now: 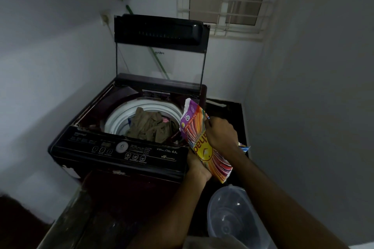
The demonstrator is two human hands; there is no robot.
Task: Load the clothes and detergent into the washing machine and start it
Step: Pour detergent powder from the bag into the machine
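Beside washer [121, 155], detergent packet [204, 143] seemingly gripped between both hands.

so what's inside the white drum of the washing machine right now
A crumpled olive-brown garment lies on top inside the white drum, with bits of pink and blue cloth beside it. Whatever is beneath is covered; no detergent powder can be made out.

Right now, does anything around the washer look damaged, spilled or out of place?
Yes: the washing machine shows pale chipped patches along its lower front edge, at the left corner and near the middle, like worn finish. Nothing looks spilled. Both hands, left and right, hold the detergent packet beside the tub of clothes.
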